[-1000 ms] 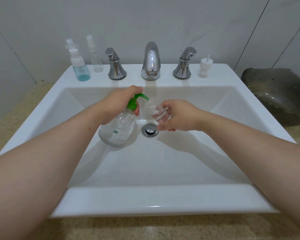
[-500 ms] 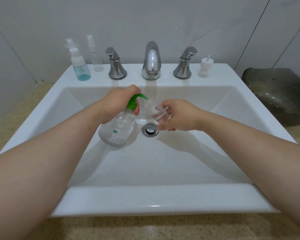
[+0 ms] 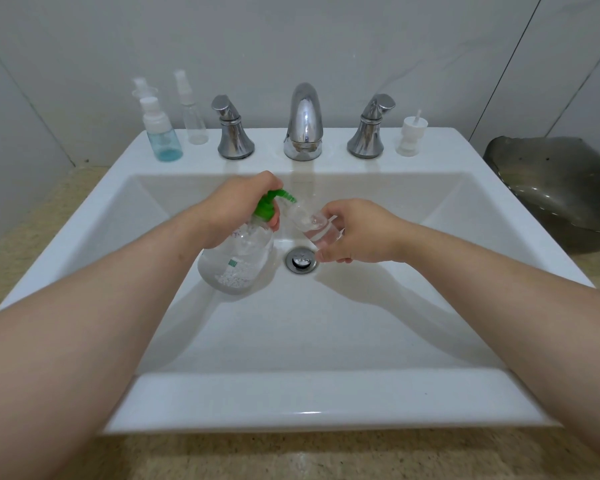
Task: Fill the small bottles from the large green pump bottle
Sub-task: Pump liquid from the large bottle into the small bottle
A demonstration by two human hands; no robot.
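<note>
Mid-fill, over the white sink (image 3: 291, 393). Left hand (image 3: 232, 209) clenched around the neck and green pump head of the large pump bottle (image 3: 238, 258), held tilted above the basin left of the drain (image 3: 301, 259), spout aimed rightward. Right hand (image 3: 357, 233) wrapped around a small clear bottle (image 3: 312, 223), tipped with its open mouth meeting the green spout. Some clear liquid visible low in that small bottle, though how full is hard to tell through the transparent plastic; probably only partly filled. Plenty of liquid left in the large one.

Standing upright on the sink's back ledge, at the left: a small bottle with blue liquid (image 3: 161, 136) at its bottom, a clear spray bottle (image 3: 191, 112) beside it that looks empty or nearly so, and what seems a third cap just behind the blue one, too hidden to judge. On the ledge right of the faucet (image 3: 303, 123), a loose white pump cap (image 3: 411, 133), likely belonging to the bottle now in hand.

Judging from this: one bottle under way, not yet capped; at least the clear spray bottle yet to fill. Task perhaps a third along, no further.
</note>
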